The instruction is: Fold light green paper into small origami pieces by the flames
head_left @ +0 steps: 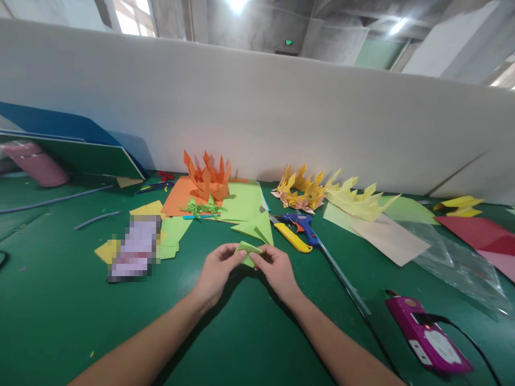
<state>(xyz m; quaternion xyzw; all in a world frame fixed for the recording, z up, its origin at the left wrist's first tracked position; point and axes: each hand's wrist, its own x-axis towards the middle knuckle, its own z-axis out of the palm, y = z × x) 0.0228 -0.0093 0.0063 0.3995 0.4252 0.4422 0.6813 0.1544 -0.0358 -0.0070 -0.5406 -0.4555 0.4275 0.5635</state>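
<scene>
A small folded piece of light green paper [248, 248] is held between both hands above the green table. My left hand [218, 271] pinches its left side, thumb in front. My right hand [277, 269] grips the right side in the same way, both thumbs close together. Just beyond the hands lie light green paper sheets [249, 201]. On orange paper [173, 197] stands an orange folded-paper crown [209, 182], with small green paper pieces [203, 206] before it. A yellow utility knife [293, 237] and a blue glue gun [308, 228] lie right of my hands.
Farther right are a golden paper crown [300, 193], a pale yellow paper strip with points [358, 198], clear plastic [450, 262] and a magenta power strip [428, 335] with a cable. Leftward lie a blurred-out phone-shaped object [137, 246], purple strips [96, 219] and a pink bottle [38, 163].
</scene>
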